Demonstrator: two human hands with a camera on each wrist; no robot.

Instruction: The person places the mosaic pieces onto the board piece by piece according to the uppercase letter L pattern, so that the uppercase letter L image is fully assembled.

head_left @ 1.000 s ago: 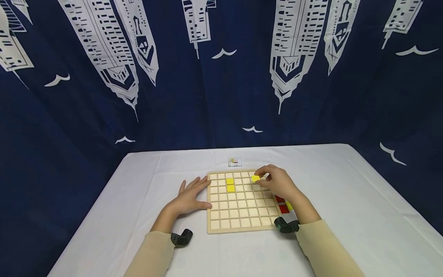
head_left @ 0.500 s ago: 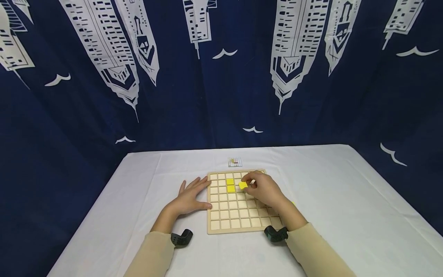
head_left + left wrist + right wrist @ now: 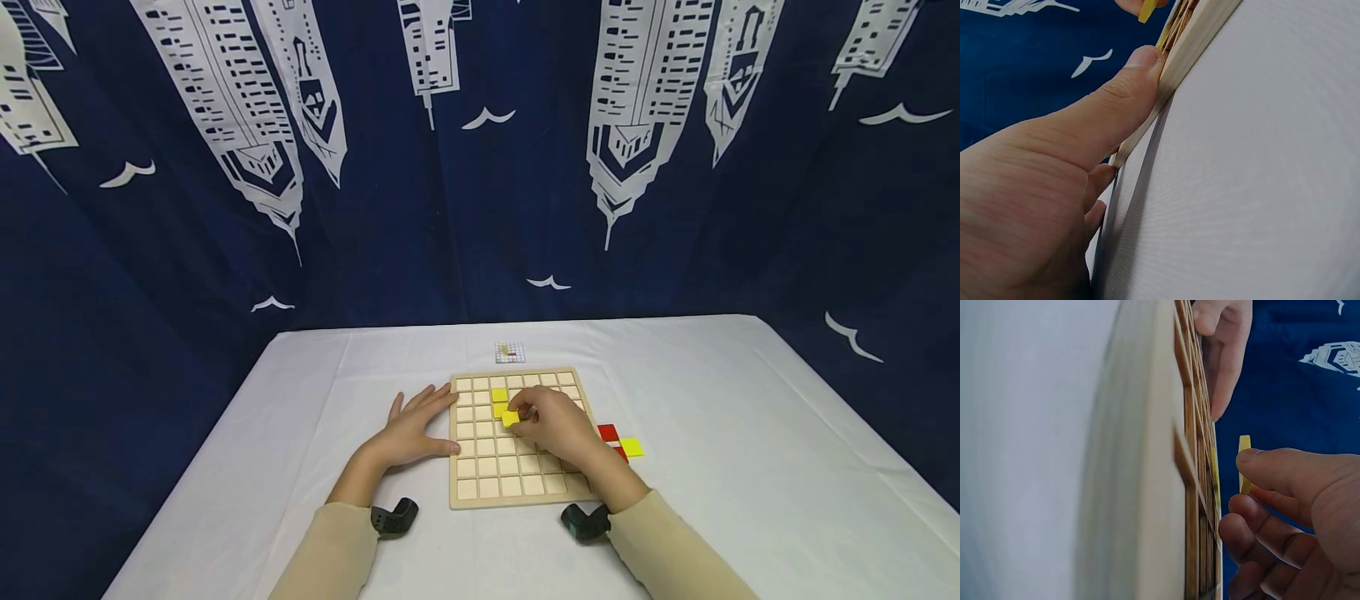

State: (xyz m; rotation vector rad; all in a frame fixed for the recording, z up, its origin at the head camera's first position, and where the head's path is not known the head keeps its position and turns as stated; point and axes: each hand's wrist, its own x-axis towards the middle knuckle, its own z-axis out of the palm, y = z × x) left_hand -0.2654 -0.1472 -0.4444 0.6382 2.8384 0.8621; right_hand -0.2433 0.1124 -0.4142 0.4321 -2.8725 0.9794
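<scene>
My right hand [image 3: 557, 423] pinches a yellow square tile [image 3: 510, 418] between thumb and fingers, just above the wooden grid board [image 3: 517, 500]. In the right wrist view that tile [image 3: 1245, 464] is seen edge-on, apart from the board's surface. Two yellow tiles [image 3: 498, 394] sit in neighbouring cells of one column, close to the held tile. My left hand [image 3: 411, 429] rests on the board's left edge with fingers spread. The left wrist view shows its thumb [image 3: 1116, 100] against the wooden rim [image 3: 1191, 56].
Red tiles [image 3: 608, 432] and a yellow tile [image 3: 632, 447] lie on the white table [image 3: 735, 467] at the board's right side, partly behind my right forearm. Beyond the board lies a small card [image 3: 510, 352] with a printed grid pattern. A dark blue curtain [image 3: 450, 208] hangs behind the table.
My right hand has carried the yellow tile leftward and nearer, from the board's upper right to beside the two placed yellow tiles. The left hand has stayed at the board's edge.
</scene>
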